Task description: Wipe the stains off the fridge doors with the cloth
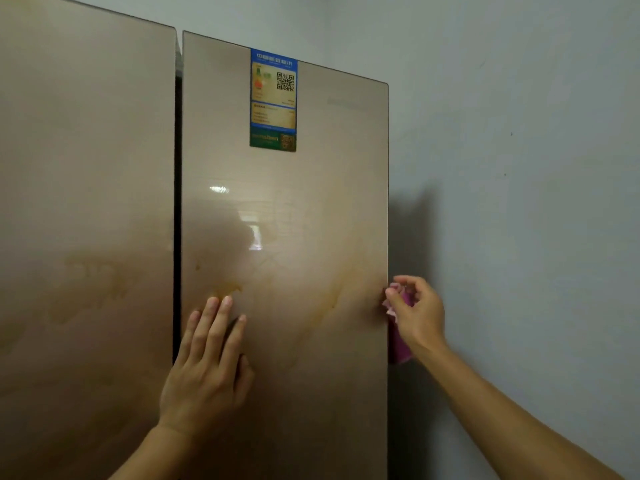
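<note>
Grey wall (519, 168) flanks two stained doors — left hand (204, 368) lies flat, fingers straight, on the right door (294, 202); right hand (417, 313) grips a pink cloth (398, 348) at its right edge.

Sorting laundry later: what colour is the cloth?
The cloth is pink; the head view shows it best.

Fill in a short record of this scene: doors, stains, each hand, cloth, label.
left door: glossy tan, faint yellowish smears low down
right door: glossy tan, bears the label
stains: yellow-brown blotch above the left fingertips; long streak further right
left hand: flat on the right door, fingers straight
right hand: grips the cloth at the right door's outer edge
cloth: pink, bunched, hangs below the hand
label: blue-bordered sticker with QR code, top of right door
</note>
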`<state>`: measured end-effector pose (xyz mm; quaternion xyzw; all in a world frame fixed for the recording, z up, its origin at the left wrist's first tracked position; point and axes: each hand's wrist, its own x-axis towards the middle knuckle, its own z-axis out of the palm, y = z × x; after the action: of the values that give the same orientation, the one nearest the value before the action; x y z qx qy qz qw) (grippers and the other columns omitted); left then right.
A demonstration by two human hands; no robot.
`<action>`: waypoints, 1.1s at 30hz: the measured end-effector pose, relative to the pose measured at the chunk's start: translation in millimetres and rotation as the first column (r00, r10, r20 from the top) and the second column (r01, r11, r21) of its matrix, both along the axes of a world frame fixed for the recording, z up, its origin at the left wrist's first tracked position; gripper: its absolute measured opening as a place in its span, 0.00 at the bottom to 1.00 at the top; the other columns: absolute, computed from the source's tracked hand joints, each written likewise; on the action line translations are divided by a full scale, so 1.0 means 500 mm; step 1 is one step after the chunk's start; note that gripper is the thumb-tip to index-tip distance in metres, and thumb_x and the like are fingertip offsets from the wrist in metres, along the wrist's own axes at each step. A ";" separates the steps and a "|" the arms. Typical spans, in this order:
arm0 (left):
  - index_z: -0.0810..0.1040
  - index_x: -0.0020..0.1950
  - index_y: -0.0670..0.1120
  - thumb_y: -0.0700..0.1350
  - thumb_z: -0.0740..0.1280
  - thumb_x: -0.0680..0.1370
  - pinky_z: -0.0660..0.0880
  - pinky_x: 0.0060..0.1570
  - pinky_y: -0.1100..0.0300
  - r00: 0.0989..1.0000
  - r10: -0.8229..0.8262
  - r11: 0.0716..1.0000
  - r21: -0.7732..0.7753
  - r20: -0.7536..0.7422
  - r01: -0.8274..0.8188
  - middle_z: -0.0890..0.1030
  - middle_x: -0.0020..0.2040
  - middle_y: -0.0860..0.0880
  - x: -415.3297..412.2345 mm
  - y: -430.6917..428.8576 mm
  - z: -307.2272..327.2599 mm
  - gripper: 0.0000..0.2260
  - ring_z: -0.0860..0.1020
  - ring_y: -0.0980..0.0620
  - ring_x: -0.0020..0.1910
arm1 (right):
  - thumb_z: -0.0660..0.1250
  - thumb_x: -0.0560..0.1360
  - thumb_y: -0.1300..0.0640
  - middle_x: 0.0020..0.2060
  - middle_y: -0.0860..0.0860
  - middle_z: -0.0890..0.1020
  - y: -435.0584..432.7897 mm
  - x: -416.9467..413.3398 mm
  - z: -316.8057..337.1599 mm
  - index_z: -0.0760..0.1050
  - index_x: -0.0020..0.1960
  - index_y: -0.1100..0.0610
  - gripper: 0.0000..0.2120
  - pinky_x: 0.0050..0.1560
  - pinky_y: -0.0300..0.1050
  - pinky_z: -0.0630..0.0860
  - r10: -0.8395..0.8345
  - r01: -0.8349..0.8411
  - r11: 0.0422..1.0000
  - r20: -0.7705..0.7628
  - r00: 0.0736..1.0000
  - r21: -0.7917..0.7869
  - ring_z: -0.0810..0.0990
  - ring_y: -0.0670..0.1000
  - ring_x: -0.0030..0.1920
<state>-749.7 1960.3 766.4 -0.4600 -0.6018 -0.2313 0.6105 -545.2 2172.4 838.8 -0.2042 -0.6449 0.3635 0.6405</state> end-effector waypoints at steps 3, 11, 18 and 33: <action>0.70 0.68 0.36 0.46 0.58 0.76 0.57 0.73 0.39 1.000 -0.007 1.000 -0.001 0.000 0.007 0.65 0.72 0.34 -0.001 -0.002 0.002 0.22 0.60 0.35 0.74 | 0.70 0.73 0.62 0.40 0.56 0.82 -0.040 0.027 0.092 0.73 0.54 0.59 0.11 0.24 0.38 0.73 0.203 -0.205 0.979 -0.188 0.961 0.009 0.78 0.46 0.27; 0.73 0.67 0.35 0.45 0.58 0.77 0.59 0.71 0.38 1.000 -0.023 1.000 -0.008 -0.003 0.023 0.66 0.72 0.34 -0.006 -0.003 0.002 0.22 0.61 0.35 0.74 | 0.68 0.74 0.48 0.62 0.45 0.75 -0.021 -0.054 0.174 0.75 0.63 0.47 0.18 0.62 0.45 0.69 -0.309 0.192 0.819 0.135 0.941 0.540 0.70 0.49 0.61; 0.71 0.68 0.36 0.46 0.57 0.77 0.58 0.72 0.38 1.000 -0.026 1.000 -0.013 -0.001 0.026 0.65 0.73 0.34 -0.010 -0.002 0.000 0.23 0.59 0.35 0.75 | 0.70 0.73 0.61 0.55 0.41 0.76 -0.086 -0.022 -0.112 0.79 0.57 0.48 0.14 0.55 0.31 0.72 -0.113 -0.052 0.851 0.279 0.954 0.523 0.74 0.42 0.55; 0.68 0.70 0.37 0.48 0.56 0.78 0.55 0.74 0.40 1.000 0.009 0.999 -0.048 -0.015 -0.010 0.64 0.74 0.33 -0.017 -0.002 -0.004 0.24 0.59 0.35 0.75 | 0.69 0.70 0.60 0.53 0.43 0.76 -0.147 -0.031 -0.110 0.81 0.52 0.46 0.14 0.52 0.34 0.72 0.060 -0.359 0.836 0.581 0.812 0.415 0.74 0.44 0.55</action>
<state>-758.0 1959.1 764.5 -0.4734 -0.6050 -0.2104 0.6046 -560.5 2099.0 783.8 -0.0481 -0.8911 0.1785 0.4144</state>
